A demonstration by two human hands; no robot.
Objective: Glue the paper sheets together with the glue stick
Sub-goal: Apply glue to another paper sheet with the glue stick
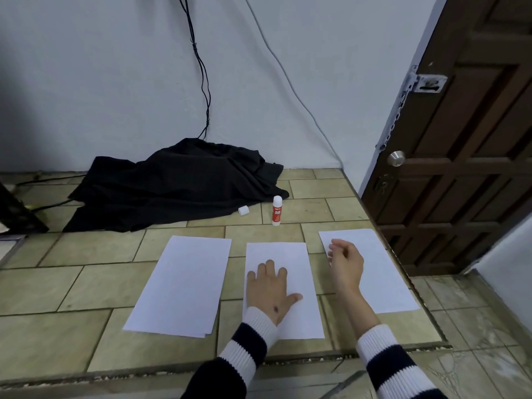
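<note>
The left hand (267, 289) lies flat and open on the middle paper (290, 321). The right hand (345, 262) hovers loosely open, holding nothing. I think it should next grab the uncapped glue stick (277, 211) near the tiled ledge's (86, 283) back edge.

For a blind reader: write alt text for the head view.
A left hand presses flat on the middle paper sheet of three on a tiled surface; the right hand hovers over the right sheet. Behind stand an uncapped glue stick, its cap and black cloth.

Three white sheets lie flat in a row before me: left sheet (180, 286), a slightly fanned stack; middle sheet (290, 263); right sheet (380, 272). Beyond the middle sheet stands my uncapped glue stick (277, 211), red-labelled and upright; its white cap (243, 210) lies just left of it.
</note>
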